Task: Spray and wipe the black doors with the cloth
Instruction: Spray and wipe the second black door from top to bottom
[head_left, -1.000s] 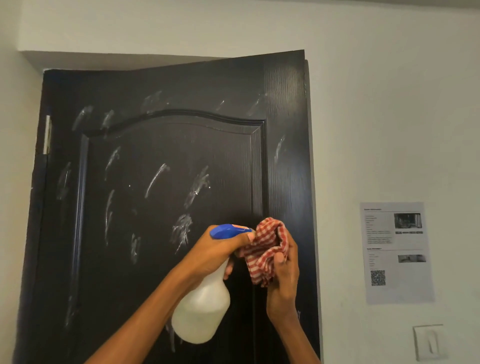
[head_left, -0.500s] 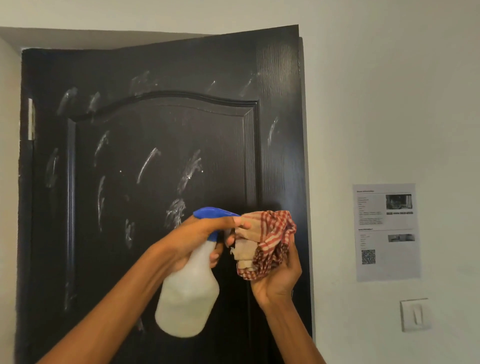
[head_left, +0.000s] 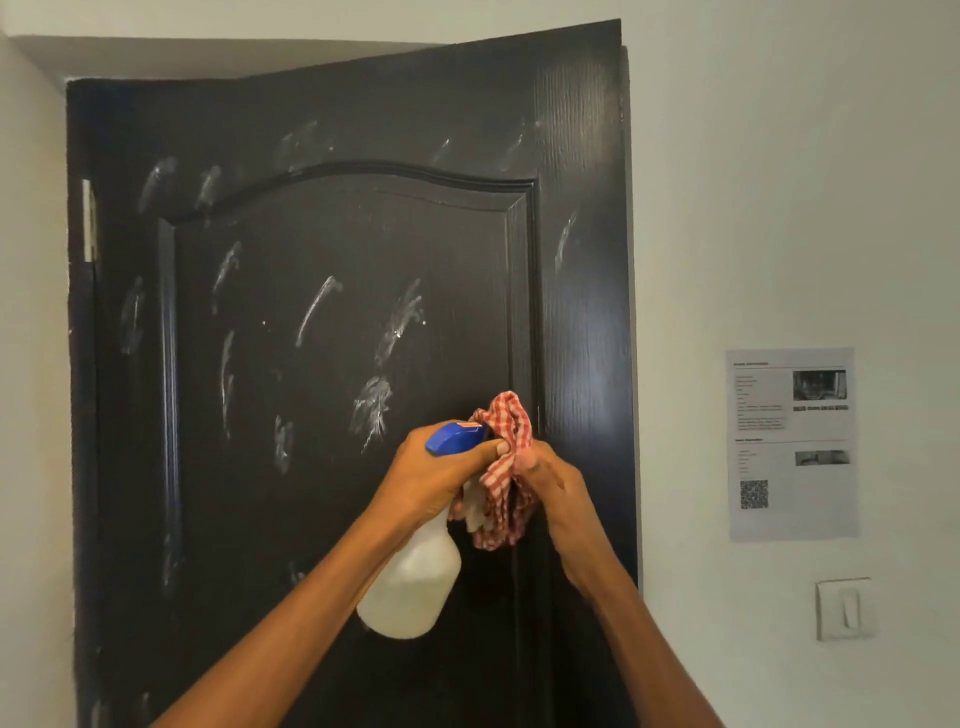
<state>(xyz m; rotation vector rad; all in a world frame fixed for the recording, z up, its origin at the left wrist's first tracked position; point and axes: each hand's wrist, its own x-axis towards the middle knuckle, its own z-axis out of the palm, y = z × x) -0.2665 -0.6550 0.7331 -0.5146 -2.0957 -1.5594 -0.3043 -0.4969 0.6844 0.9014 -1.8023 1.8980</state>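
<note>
Checked red-and-white cloth (head_left: 506, 467): soft, light, bunched; pinched in the right hand (head_left: 553, 486) at 3 o'clock of the spray bottle (head_left: 415, 582). Bottle gripped at its neck by the left hand (head_left: 434, 480); apparently part full. Black door (head_left: 322, 364): rigid, smeared white.

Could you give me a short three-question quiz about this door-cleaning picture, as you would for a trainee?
1. True or false: the left hand holds the spray bottle.
2. What is the right hand gripping? A) a sponge B) the red checked cloth C) a brush
3. Fill in: the white smears sit on the black ___.

Key
1. True; its grip is round the bottle's neck, under the blue spray head.
2. B.
3. Door; the streaks have not yet been wiped away.
</note>
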